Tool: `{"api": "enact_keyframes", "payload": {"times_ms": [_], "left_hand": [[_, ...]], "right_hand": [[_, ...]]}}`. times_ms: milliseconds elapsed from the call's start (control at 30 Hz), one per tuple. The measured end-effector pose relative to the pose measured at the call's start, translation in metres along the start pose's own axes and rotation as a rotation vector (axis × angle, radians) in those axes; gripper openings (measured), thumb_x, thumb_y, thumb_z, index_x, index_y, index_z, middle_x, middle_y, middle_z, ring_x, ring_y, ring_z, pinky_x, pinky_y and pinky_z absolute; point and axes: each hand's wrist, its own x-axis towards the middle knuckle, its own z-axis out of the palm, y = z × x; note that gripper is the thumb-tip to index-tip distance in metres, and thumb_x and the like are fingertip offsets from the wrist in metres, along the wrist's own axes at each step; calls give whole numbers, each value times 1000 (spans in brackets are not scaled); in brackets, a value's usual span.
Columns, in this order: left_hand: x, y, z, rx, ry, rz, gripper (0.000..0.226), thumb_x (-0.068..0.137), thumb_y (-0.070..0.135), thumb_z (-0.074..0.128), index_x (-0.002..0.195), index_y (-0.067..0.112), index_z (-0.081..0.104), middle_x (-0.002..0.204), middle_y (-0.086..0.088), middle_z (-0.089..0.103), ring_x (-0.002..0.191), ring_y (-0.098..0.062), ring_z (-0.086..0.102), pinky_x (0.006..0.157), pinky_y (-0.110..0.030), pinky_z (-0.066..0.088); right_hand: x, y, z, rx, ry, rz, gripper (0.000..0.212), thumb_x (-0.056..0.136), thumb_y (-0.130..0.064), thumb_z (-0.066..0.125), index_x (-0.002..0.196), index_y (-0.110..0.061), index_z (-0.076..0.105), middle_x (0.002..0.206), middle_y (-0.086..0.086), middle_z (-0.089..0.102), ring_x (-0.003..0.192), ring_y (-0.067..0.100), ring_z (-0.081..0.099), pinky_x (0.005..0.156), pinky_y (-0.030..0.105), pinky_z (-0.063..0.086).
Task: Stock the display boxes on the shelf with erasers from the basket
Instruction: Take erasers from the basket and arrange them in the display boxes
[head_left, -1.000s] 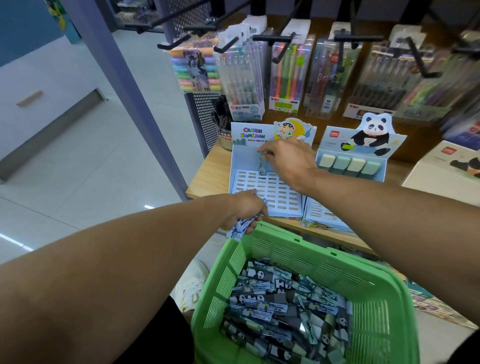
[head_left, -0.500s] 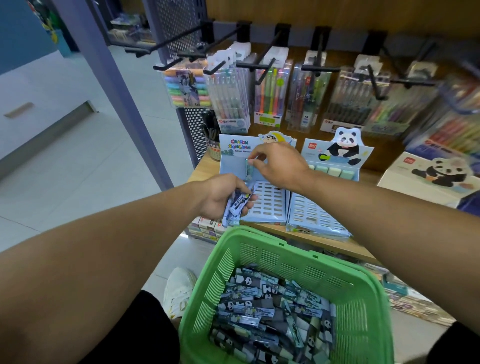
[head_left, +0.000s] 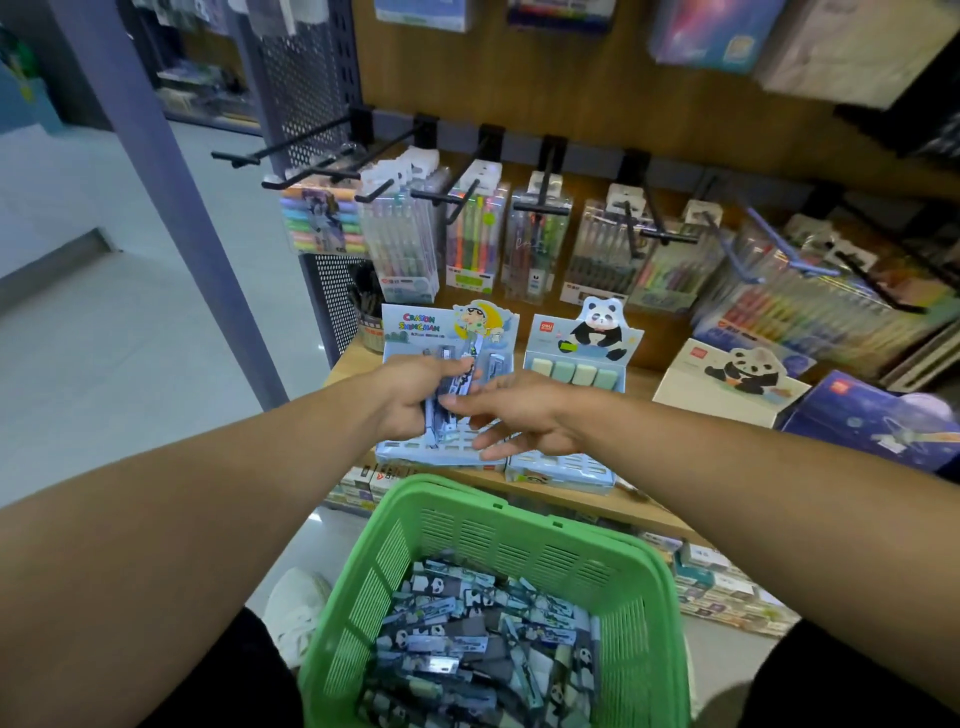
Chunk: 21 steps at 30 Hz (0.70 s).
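Note:
Over the blue Crayon Shinchan display box (head_left: 447, 327), my left hand (head_left: 415, 400) grips a bunch of wrapped erasers (head_left: 451, 399). My right hand (head_left: 524, 421) meets it from the right, with thumb and forefinger pinching one eraser of the bunch and the other fingers spread over the box's slotted tray. Two erasers (head_left: 496, 362) stand in the box's back row. Beside it on the right, the panda display box (head_left: 584, 332) holds a row of green erasers (head_left: 574, 374). Below my arms, the green basket (head_left: 524, 525) is full of wrapped erasers (head_left: 467, 649).
Both boxes sit on a wooden shelf (head_left: 639, 387). Pen packs (head_left: 475, 244) hang above them on black hooks (head_left: 311, 174) that stick out toward me. Larger panda boxes (head_left: 737, 374) lie to the right. A purple post (head_left: 171, 197) stands at the left, and a white shoe (head_left: 298, 608) shows below.
My right hand left the blue box's back row and came back to the bunch. My left hand rose from the basket rim to over the box. The view tilted upward.

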Motion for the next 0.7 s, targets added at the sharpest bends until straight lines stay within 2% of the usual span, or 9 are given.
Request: {"api": "enact_keyframes", "payload": {"times_ms": [67, 133, 200, 300, 400, 500, 567, 633, 700], "left_hand": [[0, 0, 3, -10, 1, -4, 11, 98, 11, 57, 93, 4, 64, 88, -10, 68, 66, -19, 64, 55, -28, 58], [2, 0, 6, -8, 15, -10, 13, 101, 10, 52, 97, 2, 61, 91, -10, 68, 68, -21, 64, 66, -35, 58], [2, -2, 8, 1, 0, -29, 16, 104, 10, 45, 102, 0, 57, 93, -12, 67, 67, -23, 67, 68, -40, 56], [3, -4, 8, 8, -22, -52, 22, 106, 12, 42, 120, 0, 54, 97, -14, 67, 73, -26, 68, 69, -45, 57], [5, -5, 3, -19, 0, -80, 18, 104, 11, 45, 115, 1, 56, 98, -17, 66, 75, -27, 67, 63, -43, 58], [10, -5, -10, -30, 95, -65, 21, 103, 6, 47, 122, -1, 49, 104, -17, 63, 78, -28, 66, 52, -32, 58], [11, -5, -20, -11, 140, -69, 20, 102, 1, 45, 122, 2, 44, 112, -19, 60, 78, -26, 64, 47, -28, 57], [13, -4, -28, 24, 137, -95, 24, 100, -4, 47, 122, 2, 43, 124, -21, 56, 78, -26, 63, 48, -27, 57], [15, -3, -35, 42, 128, -117, 37, 96, -10, 49, 132, 0, 42, 131, -24, 53, 77, -27, 65, 51, -28, 58]], "right_hand": [[1, 1, -3, 102, -28, 70, 36, 87, -26, 78, 115, -9, 63, 103, 2, 63, 75, 12, 66, 63, 23, 61], [1, 2, -7, 168, -45, 117, 21, 90, -21, 74, 106, -12, 66, 102, 0, 64, 83, 11, 64, 63, 21, 60], [1, 5, -11, 194, -38, 152, 6, 92, -17, 71, 95, -14, 67, 98, -1, 66, 85, 11, 62, 62, 21, 60], [5, 7, -16, 235, -8, 187, 5, 95, -16, 69, 90, -14, 70, 95, 1, 70, 83, 10, 61, 63, 22, 61], [12, 5, -20, 256, 48, 188, 6, 98, -15, 65, 100, -11, 69, 94, 5, 71, 75, 11, 62, 59, 24, 61], [22, -2, -29, 251, 230, 72, 13, 98, -9, 63, 108, -2, 67, 95, 12, 70, 74, 19, 70, 56, 27, 61], [29, -7, -40, 111, 381, -94, 5, 97, -4, 64, 97, -4, 69, 96, 15, 72, 74, 22, 71, 62, 31, 63], [38, -12, -53, -257, 521, -319, 11, 97, -6, 64, 89, -11, 69, 86, 7, 72, 70, 15, 66, 66, 29, 60], [43, -16, -57, -578, 564, -482, 8, 98, -15, 64, 94, -17, 70, 74, -5, 65, 70, 10, 60, 63, 21, 46]]}}
